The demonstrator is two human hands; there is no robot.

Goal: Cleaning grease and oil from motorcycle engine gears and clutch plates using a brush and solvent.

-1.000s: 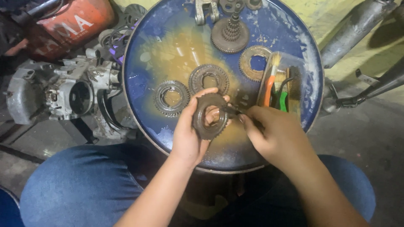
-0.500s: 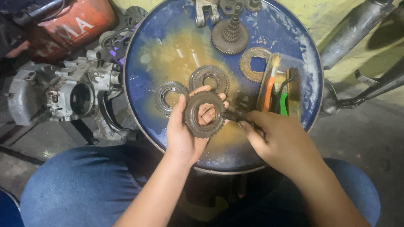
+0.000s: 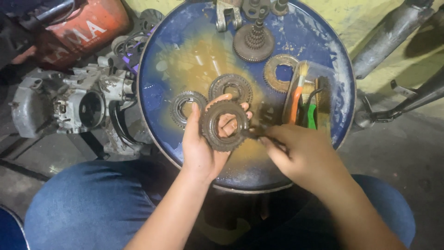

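My left hand (image 3: 200, 146) holds a grimy toothed gear ring (image 3: 224, 126) upright over the blue drum lid (image 3: 319, 118), fingers showing through its centre hole. My right hand (image 3: 303, 155) grips a thin dark tool (image 3: 253, 133) whose tip touches the gear's right rim. Two more gear rings lie on the lid just beyond: one at the left (image 3: 187, 107), one behind the held gear (image 3: 231, 86). A third ring (image 3: 280, 71) lies farther right.
A stepped gear cluster (image 3: 254, 42) stands at the lid's far side. A clear tub (image 3: 311, 95) holds an orange-handled brush and green-handled tool. An engine case (image 3: 69, 109) and red tank (image 3: 74, 32) sit at the left, metal tubes (image 3: 393, 34) at the right.
The left hand has raised the gear slightly and turned it more face-on to the camera. The right hand has followed with the tool against the rim.
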